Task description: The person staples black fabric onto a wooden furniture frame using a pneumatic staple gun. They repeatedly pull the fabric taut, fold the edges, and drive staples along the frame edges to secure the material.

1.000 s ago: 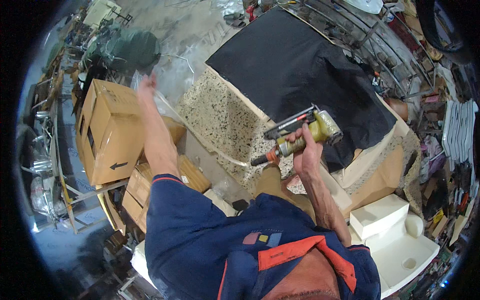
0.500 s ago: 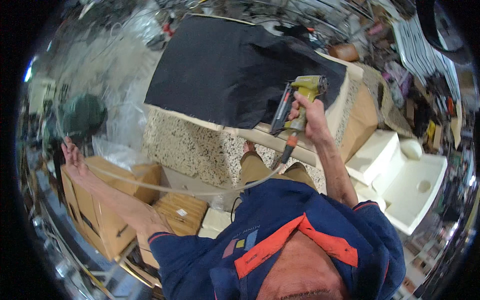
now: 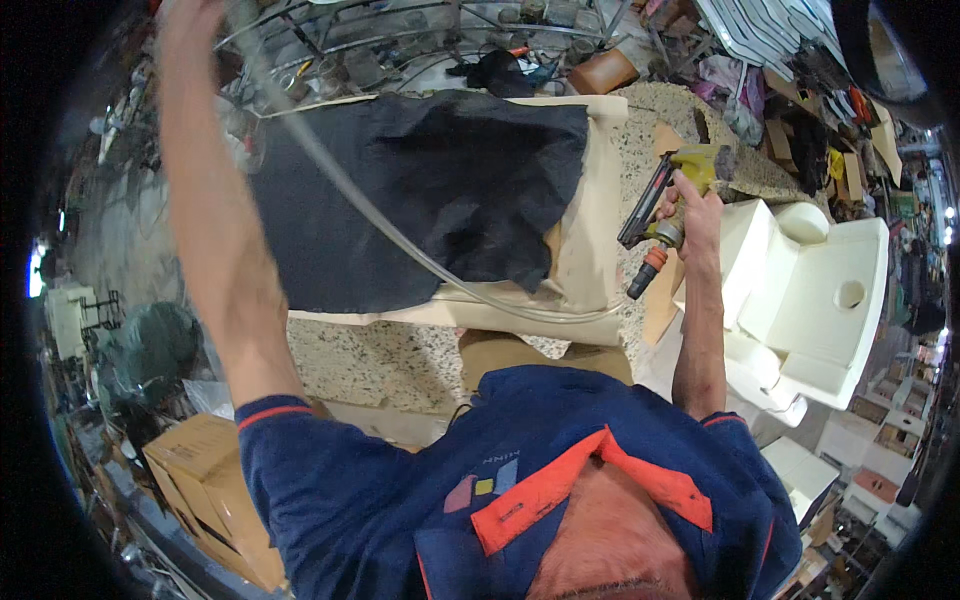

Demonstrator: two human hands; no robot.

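Note:
In my right hand (image 3: 700, 215) is a yellow-green pneumatic staple gun (image 3: 692, 172), fingers wrapped round its grip, held up to the right of a padded cream furniture piece (image 3: 597, 215). A clear air hose (image 3: 390, 232) runs from near the orange-and-black fitting (image 3: 648, 268) below the gun, over the furniture piece, up to the far left. My left hand (image 3: 190, 22) is raised there beside the hose, blurred and partly cut off by the picture's edge; its fingers do not show clearly. Black fabric (image 3: 400, 190) covers most of the furniture piece, with a wrinkled, uneven right edge.
White moulded seat-like parts (image 3: 800, 290) stand close to my right arm. A cardboard box (image 3: 210, 480) is at the near left, with a dark green bundle (image 3: 150, 345) beyond it. Metal frames (image 3: 380, 25) and clutter lie at the far side.
My left arm has swung up and forward from the left side, and the hose now crosses over the black fabric. The staple gun has moved off the fabric to the right. The view has shifted.

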